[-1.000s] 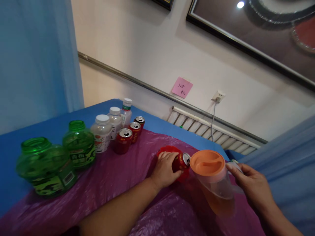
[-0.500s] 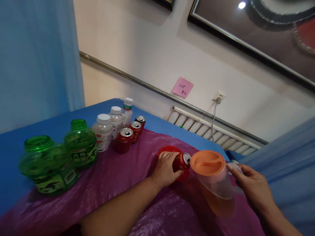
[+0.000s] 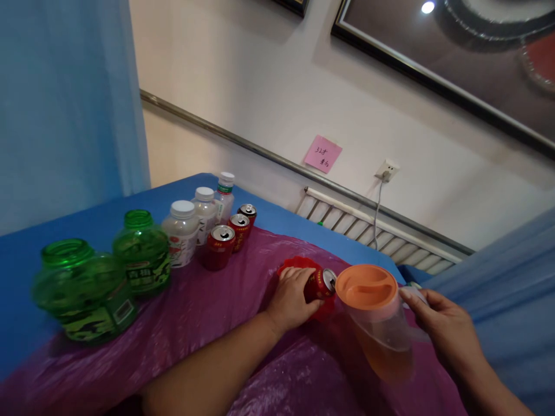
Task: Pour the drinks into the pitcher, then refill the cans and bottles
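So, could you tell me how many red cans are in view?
4. Three red cans stand in a row beside the white-capped bottles; a fourth can is tilted in the left hand, against the pitcher. None seems hidden.

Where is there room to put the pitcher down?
Bare purple sheet lies between the row of red cans and the left hand. It's crowded by the tilted can, the pitcher and along the green jars.

Plastic, metal and crinkled film, mostly glossy

The pitcher (image 3: 381, 323) is clear smooth plastic with a matt orange lid (image 3: 366, 286); the red can (image 3: 319, 284) is shiny metal; the purple sheet (image 3: 208, 323) is wrinkled glossy film over matt blue cloth (image 3: 99, 214).
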{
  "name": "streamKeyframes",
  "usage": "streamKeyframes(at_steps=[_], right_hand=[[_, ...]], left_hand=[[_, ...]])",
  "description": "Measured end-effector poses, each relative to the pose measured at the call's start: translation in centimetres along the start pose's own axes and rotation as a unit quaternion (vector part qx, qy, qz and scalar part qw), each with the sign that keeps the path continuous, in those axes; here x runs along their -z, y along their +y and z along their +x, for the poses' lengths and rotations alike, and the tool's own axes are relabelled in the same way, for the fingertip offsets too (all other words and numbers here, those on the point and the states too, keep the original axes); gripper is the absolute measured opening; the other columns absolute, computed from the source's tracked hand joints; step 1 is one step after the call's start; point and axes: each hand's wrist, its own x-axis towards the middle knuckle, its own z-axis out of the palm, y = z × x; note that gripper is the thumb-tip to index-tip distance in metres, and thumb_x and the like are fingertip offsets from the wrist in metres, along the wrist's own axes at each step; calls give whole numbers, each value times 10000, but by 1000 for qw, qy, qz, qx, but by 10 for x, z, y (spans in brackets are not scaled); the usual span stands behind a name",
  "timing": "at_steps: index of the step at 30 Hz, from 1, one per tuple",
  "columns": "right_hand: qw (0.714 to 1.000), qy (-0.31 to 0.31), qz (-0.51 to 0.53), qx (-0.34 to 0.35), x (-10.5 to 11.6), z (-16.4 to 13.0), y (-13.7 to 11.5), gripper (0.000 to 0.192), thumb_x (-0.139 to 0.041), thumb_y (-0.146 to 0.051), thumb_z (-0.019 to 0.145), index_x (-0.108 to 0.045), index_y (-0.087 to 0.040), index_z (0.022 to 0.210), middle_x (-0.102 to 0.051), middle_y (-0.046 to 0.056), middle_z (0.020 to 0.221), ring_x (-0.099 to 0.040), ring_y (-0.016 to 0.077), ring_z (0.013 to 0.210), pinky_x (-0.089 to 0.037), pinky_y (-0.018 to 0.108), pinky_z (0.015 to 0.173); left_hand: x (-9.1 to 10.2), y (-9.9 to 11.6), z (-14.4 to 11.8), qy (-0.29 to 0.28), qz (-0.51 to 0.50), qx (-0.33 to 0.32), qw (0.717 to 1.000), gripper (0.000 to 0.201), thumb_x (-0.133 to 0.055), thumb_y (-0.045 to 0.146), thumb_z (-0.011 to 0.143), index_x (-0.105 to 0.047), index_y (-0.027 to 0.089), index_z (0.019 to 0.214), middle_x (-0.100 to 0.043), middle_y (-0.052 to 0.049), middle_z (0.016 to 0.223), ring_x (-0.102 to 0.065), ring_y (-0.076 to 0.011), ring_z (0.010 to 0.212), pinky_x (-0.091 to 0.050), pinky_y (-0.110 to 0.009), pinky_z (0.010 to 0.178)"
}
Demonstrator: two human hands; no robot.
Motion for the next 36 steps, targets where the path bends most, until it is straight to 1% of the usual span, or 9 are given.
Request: streamKeyframes(at_steps=[6,12,17,23,27,30,32,36], right_hand=[[1000,-6,14,-8,-1,2,2,544,-802,-695,638,-580,-202,588,-475,-26,553,-404,131,554,-350,246,477],[1000,5,14,4,-2,1,3,555,-790,-700,647,-557,-202,571,-439,-28,561,-373,128,563,-324,250,485],[998,12,60,-5,-6,-4,4,567,-796,-693,647,-533,-199,555,-397,-40,551,-327,110,544,-290,242,475],[991,44,120,-28,-11,-4,13,532,-796,-684,662,-589,-195,628,-404,-54,514,-311,99,495,-252,241,450],[980,73,185,-23,-14,-1,24,497,-819,-635,675,-595,-192,665,-417,-64,533,-332,97,501,-273,236,458],[963,94,251,-29,-18,2,34,482,-832,-610,678,-594,-191,675,-416,-77,531,-339,88,487,-280,233,460],[951,104,289,-33,-22,4,41,475,-832,-596,689,-587,-190,674,-413,-83,521,-340,82,479,-281,231,463],[935,127,331,-34,-29,8,54,481,-822,-595,706,-565,-190,676,-388,-93,518,-316,75,482,-265,228,464]], left_hand=[[-1,-1,0,0,2,1,1000,582,-825,221,668,-625,225,1215,-705,-78,1237,-609,-309,1178,-394,-500,1088],[-1,-2,1,5,2,4,1000,576,-822,223,664,-631,236,1208,-710,-72,1211,-618,-312,1161,-412,-505,1073],[-1,0,0,9,-9,7,1000,600,-848,230,655,-636,230,1216,-716,-76,1222,-625,-318,1163,-415,-515,1080],[-3,-1,0,10,-53,22,998,617,-844,223,666,-639,240,1248,-715,-86,1244,-640,-311,1159,-471,-497,1052],[-5,-6,3,2,-132,47,990,598,-829,217,691,-635,226,1256,-713,-87,1261,-664,-284,1159,-511,-461,1039],[-6,-10,7,11,-199,73,977,611,-809,231,718,-611,203,1295,-712,-102,1280,-692,-264,1139,-544,-435,1019],[-5,-12,10,21,-211,90,973,625,-803,265,726,-600,187,1313,-722,-114,1266,-706,-267,1119,-559,-445,1004],[0,-13,16,33,-190,111,975,634,-788,308,720,-599,181,1311,-738,-107,1237,-719,-266,1095,-576,-458,987]])
